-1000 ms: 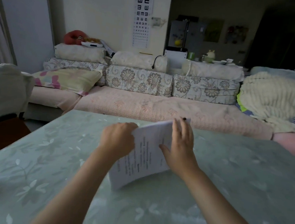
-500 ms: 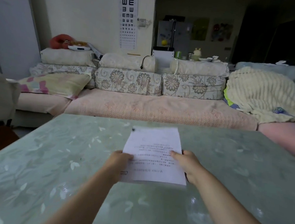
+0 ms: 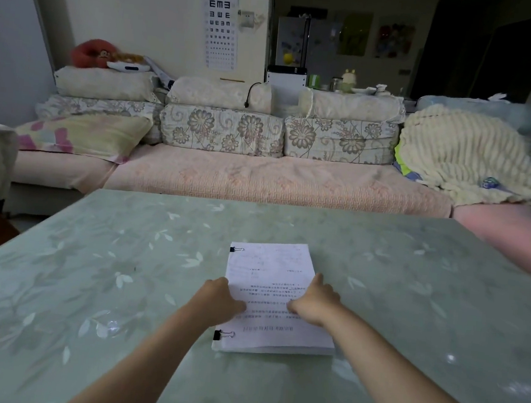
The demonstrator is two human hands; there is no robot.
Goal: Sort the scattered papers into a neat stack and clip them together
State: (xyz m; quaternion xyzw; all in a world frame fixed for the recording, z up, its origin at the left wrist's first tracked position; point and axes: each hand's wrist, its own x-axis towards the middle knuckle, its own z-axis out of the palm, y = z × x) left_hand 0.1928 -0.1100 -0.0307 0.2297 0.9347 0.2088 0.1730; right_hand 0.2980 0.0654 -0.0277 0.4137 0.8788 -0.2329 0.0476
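Fingers (image 3: 319, 281) of right hand (image 3: 314, 303) loosely spread, pressing flat on paper stack (image 3: 268, 266) at its 3 o'clock edge. Left hand (image 3: 218, 298) at 9 o'clock edge, thumb on top sheet; other fingers hidden, grip cannot be told. Paper stack flat at desk (image 3: 90, 282) centre. Far binder clip (image 3: 236, 249) at 11 o'clock corner, near binder clip (image 3: 223, 334) at 7 o'clock. Print unreadable. Half second ago left hand covered near corner.

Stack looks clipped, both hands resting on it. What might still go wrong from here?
1. Both black binder clips sit on the left edge of the white paper stack; its right edge is free, so sheets may fan if lifted there.
2. The left hand and right hand press it on the glossy green table, where it might slide.
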